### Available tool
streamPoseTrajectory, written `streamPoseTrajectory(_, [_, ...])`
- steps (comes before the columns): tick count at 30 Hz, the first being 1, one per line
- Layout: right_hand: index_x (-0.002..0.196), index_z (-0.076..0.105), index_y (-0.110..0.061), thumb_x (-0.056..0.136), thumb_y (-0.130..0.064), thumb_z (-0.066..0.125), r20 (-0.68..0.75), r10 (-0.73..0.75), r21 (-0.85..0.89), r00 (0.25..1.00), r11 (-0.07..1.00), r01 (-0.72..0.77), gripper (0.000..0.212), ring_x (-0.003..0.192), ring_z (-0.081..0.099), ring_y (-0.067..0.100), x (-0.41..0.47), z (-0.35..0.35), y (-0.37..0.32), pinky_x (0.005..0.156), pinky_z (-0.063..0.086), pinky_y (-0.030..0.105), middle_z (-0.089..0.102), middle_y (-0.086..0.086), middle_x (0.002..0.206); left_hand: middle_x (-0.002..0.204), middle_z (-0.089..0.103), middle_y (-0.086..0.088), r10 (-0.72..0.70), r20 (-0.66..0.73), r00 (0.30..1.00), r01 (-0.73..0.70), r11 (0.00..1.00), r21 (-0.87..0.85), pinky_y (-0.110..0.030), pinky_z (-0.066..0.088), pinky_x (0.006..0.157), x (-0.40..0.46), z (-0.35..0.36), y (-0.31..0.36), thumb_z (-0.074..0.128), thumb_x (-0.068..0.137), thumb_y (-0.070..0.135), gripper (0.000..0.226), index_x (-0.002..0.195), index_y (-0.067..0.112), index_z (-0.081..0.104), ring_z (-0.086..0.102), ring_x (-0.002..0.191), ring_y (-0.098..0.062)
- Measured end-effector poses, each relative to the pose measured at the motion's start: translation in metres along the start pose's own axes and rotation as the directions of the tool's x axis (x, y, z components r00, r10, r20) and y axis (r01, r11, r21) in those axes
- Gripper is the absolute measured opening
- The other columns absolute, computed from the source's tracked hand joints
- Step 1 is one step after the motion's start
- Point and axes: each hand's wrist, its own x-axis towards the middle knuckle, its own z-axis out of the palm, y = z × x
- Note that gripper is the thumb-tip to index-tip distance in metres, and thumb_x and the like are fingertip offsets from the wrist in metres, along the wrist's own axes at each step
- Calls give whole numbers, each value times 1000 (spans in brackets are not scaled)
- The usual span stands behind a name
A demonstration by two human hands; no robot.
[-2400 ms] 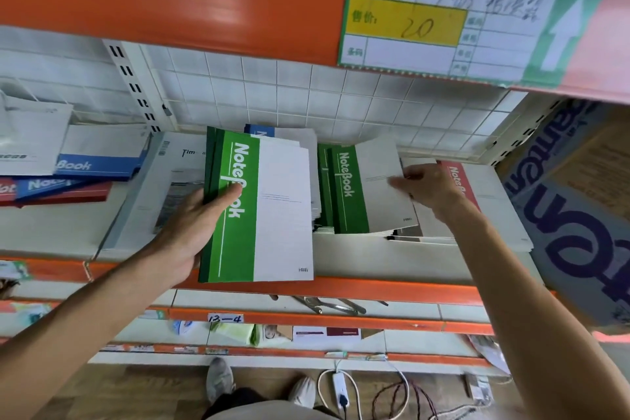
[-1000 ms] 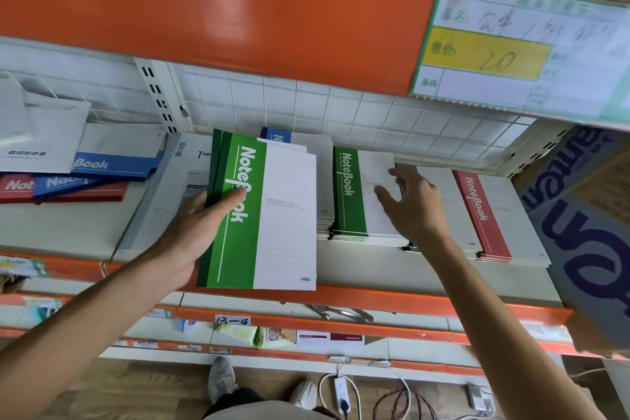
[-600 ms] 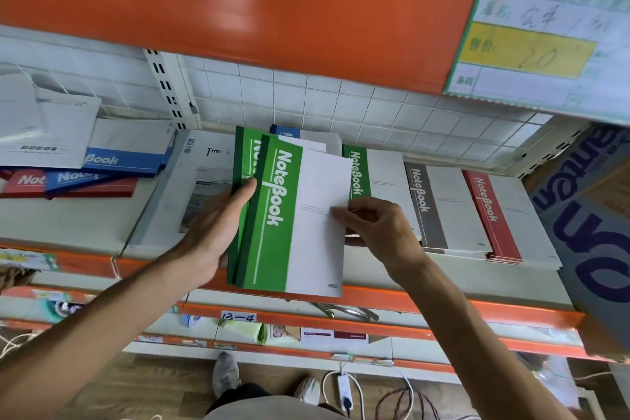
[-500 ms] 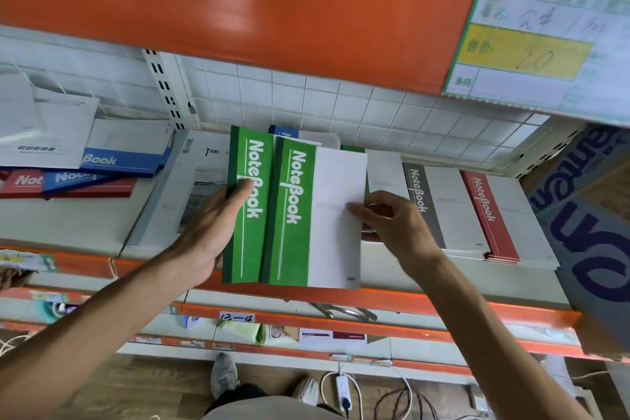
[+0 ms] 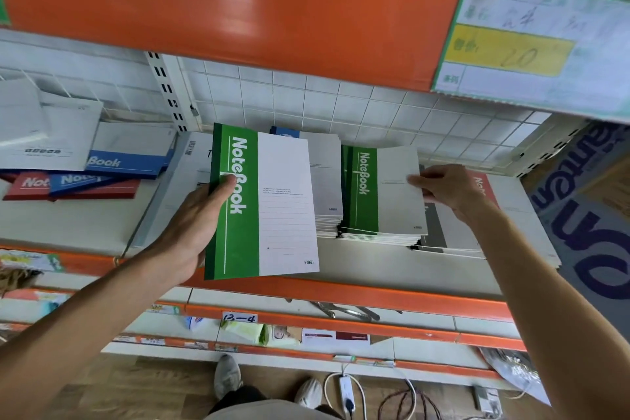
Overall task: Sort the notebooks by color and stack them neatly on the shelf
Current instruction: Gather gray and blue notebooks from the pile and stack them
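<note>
The left hand (image 5: 191, 225) grips a green-and-white paper notebook (image 5: 262, 204) by its spine, kept ready in front of the orange-edged shelf (image 5: 341, 293), while at its 3 o'clock the right hand (image 5: 443, 191) pinches the top green notebook (image 5: 381, 191), seemingly squaring it on the green stack.

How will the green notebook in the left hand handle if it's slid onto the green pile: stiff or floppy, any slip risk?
Probably fairly stiff: the green notebook stays flat though the left hand grips only its spine edge. Likely light, being thin. The cover looks smooth, so it may slide on the green pile, whose layered edges sit slightly staggered under the right hand.
</note>
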Motion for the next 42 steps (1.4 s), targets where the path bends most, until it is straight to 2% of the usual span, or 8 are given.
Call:
streamPoseTrajectory(3, [77, 74, -19, 78, -28, 85, -67, -61, -198, 996, 979, 47, 14, 73, 73, 22, 5, 10, -2, 73, 62, 36, 75, 4, 74, 86, 72, 20, 2, 2, 1000, -2, 1000, 20, -26, 49, 73, -1, 0, -3, 48, 96, 46, 18, 97, 37, 64, 68, 84, -4])
streamPoseTrajectory(11, [74, 71, -6, 90, -29, 67, -145, -236, -506, 961, 852, 133, 28, 62, 53, 21, -12, 36, -4, 51, 36, 26, 62, 8, 64, 75, 70, 27, 22, 32, 999, -23, 999, 23, -15, 48, 55, -3, 2, -5, 43, 98, 43, 16, 99, 40, 59, 67, 67, 8])
streamPoseTrajectory(16, [115, 69, -9, 92, -30, 69, -124, -338, -515, 933, 825, 231, 32, 97, 65, 27, -35, 49, -3, 80, 53, 31, 67, 10, 114, 84, 71, 23, 34, 27, 999, -34, 999, 33, -17, 50, 57, -3, 4, -6, 46, 96, 45, 20, 109, 39, 60, 69, 72, 5])
streamPoseTrajectory(20, [108, 73, -17, 95, -37, 65, 41, -461, -194, 887, 867, 459, 25, 87, 71, 11, -94, 72, -17, 82, 59, 37, 75, -1, 101, 104, 71, 13, 25, 57, 998, -27, 999, 40, -31, 54, 81, -2, 12, -10, 49, 94, 49, 28, 114, 37, 63, 69, 94, -10])
streamPoseTrajectory(24, [101, 72, -19, 92, -48, 65, 149, -322, 62, 935, 947, 316, 31, 73, 73, 12, -133, 94, -18, 76, 61, 44, 75, -5, 79, 106, 63, 25, 45, 89, 995, -53, 995, 90, -27, 43, 92, 1, 28, -15, 49, 94, 49, 17, 104, 45, 62, 59, 102, 0])
streamPoseTrajectory(35, [84, 68, -16, 94, -10, 68, 53, -326, 222, 944, 925, 307, 12, 55, 62, 6, -124, 56, -7, 60, 59, 29, 64, -10, 58, 124, 57, 16, 132, 254, 958, -199, 946, 257, -29, 48, 95, 7, 50, -10, 44, 97, 42, 24, 118, 39, 56, 55, 112, -2])
streamPoseTrajectory(38, [90, 69, -5, 94, -5, 66, -24, -242, 282, 970, 929, 239, 5, 50, 58, 1, -98, 26, -7, 53, 53, 18, 63, -10, 55, 111, 66, 3, 297, 282, 912, -400, 791, 462, -30, 59, 74, 15, 39, -3, 51, 99, 35, 29, 127, 30, 53, 64, 105, -13])
streamPoseTrajectory(42, [91, 70, -1, 93, -5, 67, -54, -127, 225, 990, 965, 136, 6, 58, 63, 10, -57, 1, -3, 50, 50, 13, 67, -4, 61, 136, 56, 6, 398, 441, 804, -569, 305, 763, -31, 48, 98, 28, 16, 3, 48, 92, 50, 54, 142, 30, 44, 60, 116, -12])
